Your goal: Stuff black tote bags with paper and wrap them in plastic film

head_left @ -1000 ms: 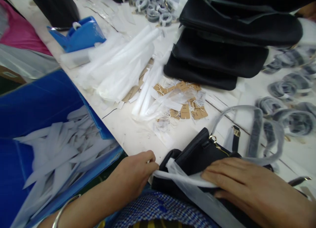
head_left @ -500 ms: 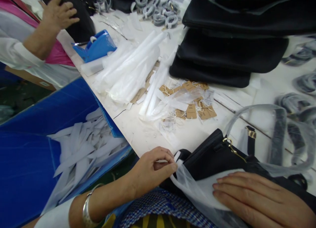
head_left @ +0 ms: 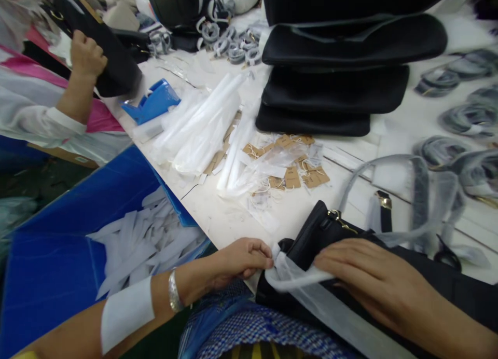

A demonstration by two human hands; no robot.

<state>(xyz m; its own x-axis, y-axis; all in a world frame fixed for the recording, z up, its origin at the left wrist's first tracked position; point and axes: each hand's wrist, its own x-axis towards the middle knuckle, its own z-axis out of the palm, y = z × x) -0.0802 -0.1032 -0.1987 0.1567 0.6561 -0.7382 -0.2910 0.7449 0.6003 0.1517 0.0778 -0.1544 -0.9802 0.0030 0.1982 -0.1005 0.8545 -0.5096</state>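
The left hand (head_left: 249, 260) pinches a white strip (head_left: 298, 282) between thumb and fingertips at the left end of a black bag (head_left: 309, 233), which lies at the near edge of the table (head_left: 223, 221); the right hand (head_left: 373, 284) rests across the bag, fingers close together, whether gripping anything cannot be told; brown tags (head_left: 292, 177) lie beyond.

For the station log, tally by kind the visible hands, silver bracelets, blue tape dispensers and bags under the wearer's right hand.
Wearer's left hand and right hand: 2
Co-worker's hand: 1
Silver bracelet: 1
Blue tape dispenser: 1
Black bag: 1
Total: 6
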